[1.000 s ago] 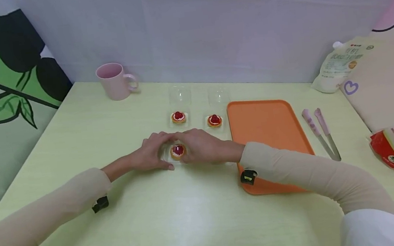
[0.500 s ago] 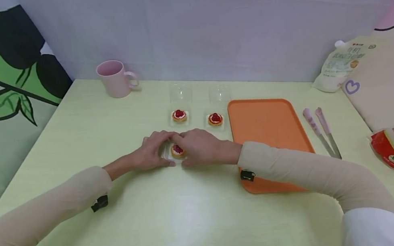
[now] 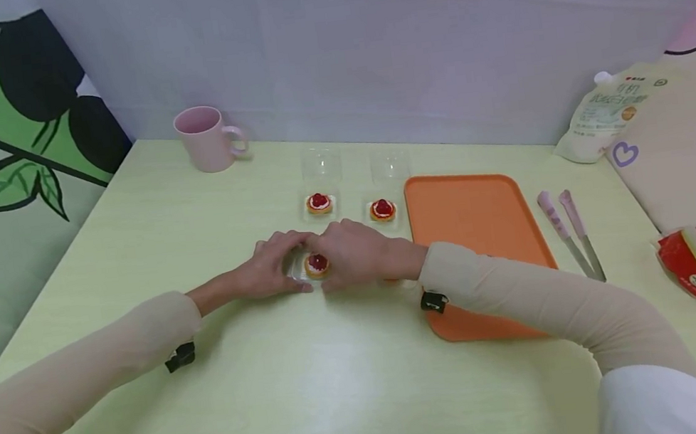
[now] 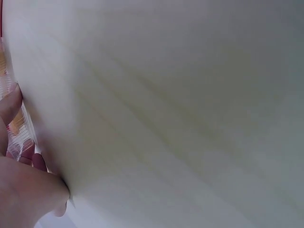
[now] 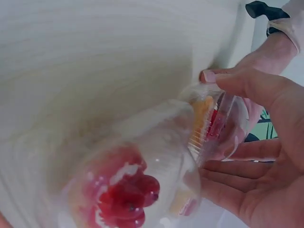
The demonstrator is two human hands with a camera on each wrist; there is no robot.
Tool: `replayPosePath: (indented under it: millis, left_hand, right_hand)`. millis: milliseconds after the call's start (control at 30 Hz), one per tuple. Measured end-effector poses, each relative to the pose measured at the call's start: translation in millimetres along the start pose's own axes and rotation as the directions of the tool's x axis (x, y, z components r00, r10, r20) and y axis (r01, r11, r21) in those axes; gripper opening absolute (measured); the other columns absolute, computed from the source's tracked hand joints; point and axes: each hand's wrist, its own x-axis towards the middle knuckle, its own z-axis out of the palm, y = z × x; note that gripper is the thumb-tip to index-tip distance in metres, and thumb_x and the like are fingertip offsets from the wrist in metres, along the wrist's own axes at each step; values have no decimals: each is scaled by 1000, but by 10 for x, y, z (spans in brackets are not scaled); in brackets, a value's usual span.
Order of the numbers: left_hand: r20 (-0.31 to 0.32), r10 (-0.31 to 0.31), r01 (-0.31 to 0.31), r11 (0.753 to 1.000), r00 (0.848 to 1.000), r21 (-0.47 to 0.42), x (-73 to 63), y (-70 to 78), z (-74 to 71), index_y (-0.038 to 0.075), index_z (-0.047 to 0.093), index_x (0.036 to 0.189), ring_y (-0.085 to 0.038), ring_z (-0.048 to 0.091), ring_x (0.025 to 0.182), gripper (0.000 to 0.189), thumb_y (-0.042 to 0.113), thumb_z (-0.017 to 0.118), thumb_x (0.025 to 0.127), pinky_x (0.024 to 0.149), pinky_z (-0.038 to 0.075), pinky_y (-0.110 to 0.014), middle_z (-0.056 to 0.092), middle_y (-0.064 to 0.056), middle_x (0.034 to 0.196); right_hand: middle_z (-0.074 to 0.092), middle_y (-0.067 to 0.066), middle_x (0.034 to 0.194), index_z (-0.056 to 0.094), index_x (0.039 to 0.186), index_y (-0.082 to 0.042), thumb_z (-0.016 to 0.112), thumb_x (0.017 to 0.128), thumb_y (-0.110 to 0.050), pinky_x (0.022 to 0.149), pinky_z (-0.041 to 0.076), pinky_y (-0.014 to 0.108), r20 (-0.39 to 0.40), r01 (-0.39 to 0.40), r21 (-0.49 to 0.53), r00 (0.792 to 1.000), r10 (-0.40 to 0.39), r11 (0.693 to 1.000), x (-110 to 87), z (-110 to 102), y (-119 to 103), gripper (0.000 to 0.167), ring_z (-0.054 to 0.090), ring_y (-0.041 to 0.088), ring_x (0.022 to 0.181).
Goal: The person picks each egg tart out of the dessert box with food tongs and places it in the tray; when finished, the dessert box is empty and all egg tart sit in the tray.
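Nearest, the right sleeve is lying across an orange tray, and just beside that tray a lidded tart is sitting mostly hidden beneath the right wrist, its red topping looming large in the right wrist view. Slightly farther out, the left hand and the right hand are facing each other across a clear pack, apparently resting on the table, with a berry tart inside. Both hands are grasping the pack, thumbs toward its near side and fingers curving round toward the far side; how hard they are pressing cannot be told. Probably the pack is weighing very little, its thin, ribbed plastic seeming smooth, springy and easily dented. The berry tart is looking like the fragile part, so the rim and lower corners are offering a safer hold than the top. Farther back, two more tarts, one left and one right, are resting well apart from the fingers, clear lids standing raised behind them.
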Motion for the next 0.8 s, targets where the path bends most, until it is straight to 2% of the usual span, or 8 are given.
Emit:
replayPosePath:
  millis: [200, 267, 333, 433, 567, 667, 800]
  left_hand:
    - [5, -15, 15, 1000, 1000, -13, -2, 13, -2, 12, 42, 147, -29, 42, 120, 86, 23, 87, 75, 89, 24, -42, 53, -12, 136]
    - [8, -20, 20, 1000, 1000, -15, 4, 13, -1, 12, 40, 149, -29, 41, 120, 87, 23, 87, 75, 89, 24, -42, 52, -13, 137]
    - [5, -21, 21, 1000, 1000, -10, 10, 14, 1, 13, 40, 149, -29, 42, 120, 88, 24, 87, 75, 88, 24, -41, 51, -14, 138]
    - [-1, -22, 22, 1000, 1000, -2, 14, 27, -2, 13, 38, 149, -30, 43, 118, 90, 24, 87, 74, 87, 24, -40, 52, -15, 137]
    - [9, -37, 37, 999, 999, 2, 20, 51, -3, 14, 35, 151, -30, 43, 117, 94, 26, 87, 74, 88, 25, -42, 51, -15, 137]
    - [22, -59, 59, 998, 998, -3, 21, 65, -3, 13, 33, 152, -30, 43, 119, 95, 27, 87, 75, 90, 25, -43, 51, -16, 137]
    - [20, -68, 69, 998, 997, -11, 18, 82, -6, 10, 38, 148, -32, 43, 123, 89, 25, 87, 75, 91, 24, -44, 51, -17, 136]
  right_hand:
    - [61, -1, 79, 59, 130, -13, 77, 83, -37, 57, 38, 25, 15, -51, 88, 999, 50, 995, 63, -74, 68, 56, 50, 15, 68]
    - [64, 1, 91, 58, 129, -14, 78, 82, -40, 60, 42, 26, 35, -81, 150, 996, 77, 985, 76, -91, 101, 57, 55, 17, 75]
    - [67, 5, 104, 57, 129, -15, 79, 82, -41, 66, 46, 28, 61, -107, 215, 994, 96, 971, 85, -109, 139, 58, 60, 19, 86]
    - [65, 8, 120, 55, 129, -16, 81, 81, -42, 80, 52, 32, 107, -157, 327, 986, 128, 932, 87, -152, 199, 60, 62, 21, 104]
    - [63, 9, 123, 54, 128, -15, 82, 80, -39, 90, 52, 36, 159, -203, 407, 976, 150, 891, 56, -260, 257, 60, 60, 22, 112]
    - [62, 9, 124, 53, 131, -14, 82, 80, -36, 93, 51, 36, 174, -202, 408, 975, 142, 890, 9, -362, 284, 63, 59, 23, 116]
    - [62, 12, 128, 52, 134, -11, 82, 79, -33, 97, 49, 38, 157, -184, 405, 979, 130, 896, -56, -489, 332, 66, 57, 26, 121]
